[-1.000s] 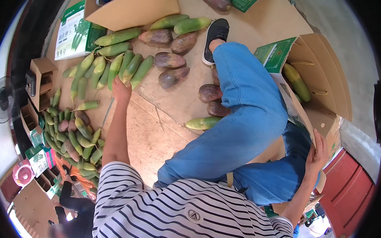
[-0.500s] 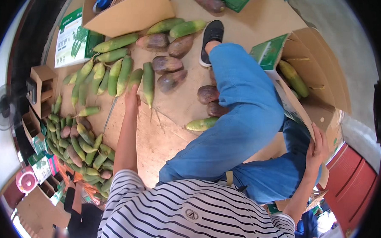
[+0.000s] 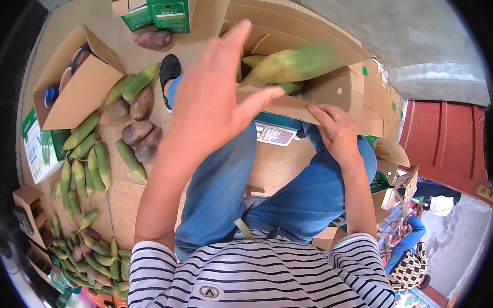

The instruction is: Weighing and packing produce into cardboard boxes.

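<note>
My left hand (image 3: 213, 95) is raised in front of an open cardboard box (image 3: 359, 97), thumb and fingers spread, with nothing in its grasp. Beyond the fingers, a large green radish (image 3: 295, 64) is smeared by motion inside the box's opening. Under it, partly covered, more green radishes (image 3: 292, 88) lie in the box. My right hand (image 3: 336, 131) pinches the box's near edge, thumb on top. Beneath that edge shows a blue device with a white keypad (image 3: 276, 133), like a weighing scale.
Green radishes (image 3: 96, 166) and dark purple radishes (image 3: 141, 134) lie on the floor to the left, with a larger heap (image 3: 91, 260) nearer me. A carton with a blue-capped item (image 3: 81, 78) and green cartons (image 3: 169, 11) stand farther off. A red door (image 3: 447, 145) is at right.
My left hand has gone from a green radish on the floor to the box and is now spread. A radish now moves in the box. My view has turned right; my right hand stays on the box.
</note>
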A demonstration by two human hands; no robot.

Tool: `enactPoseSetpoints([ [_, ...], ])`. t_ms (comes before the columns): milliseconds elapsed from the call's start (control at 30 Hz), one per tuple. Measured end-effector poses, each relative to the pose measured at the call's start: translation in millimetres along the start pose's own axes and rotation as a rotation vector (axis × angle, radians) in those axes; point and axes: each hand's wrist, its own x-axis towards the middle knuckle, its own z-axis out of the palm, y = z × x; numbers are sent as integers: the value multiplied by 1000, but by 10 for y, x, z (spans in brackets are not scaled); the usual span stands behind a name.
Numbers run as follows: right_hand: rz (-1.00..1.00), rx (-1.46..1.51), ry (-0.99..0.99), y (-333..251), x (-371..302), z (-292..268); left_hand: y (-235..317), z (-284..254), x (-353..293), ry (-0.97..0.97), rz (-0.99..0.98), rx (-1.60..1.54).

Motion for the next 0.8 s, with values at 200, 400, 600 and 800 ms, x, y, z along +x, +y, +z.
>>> enactPoseSetpoints([
  [200, 55, -6, -21, 65, -48, -42, -1065, -131, -624, 289, -418, -223],
  [400, 61, -13, -52, -7, 15, -23, -3103, -500, -3053, 203, -804, 487],
  [600, 66, -19, -37, 1, -20, -35, -3808, -192, -3905, 118, -1391, 256],
  [800, 33, -25, -59, 16, -30, 58, -3956, 44, -4032, 330, -1363, 284],
])
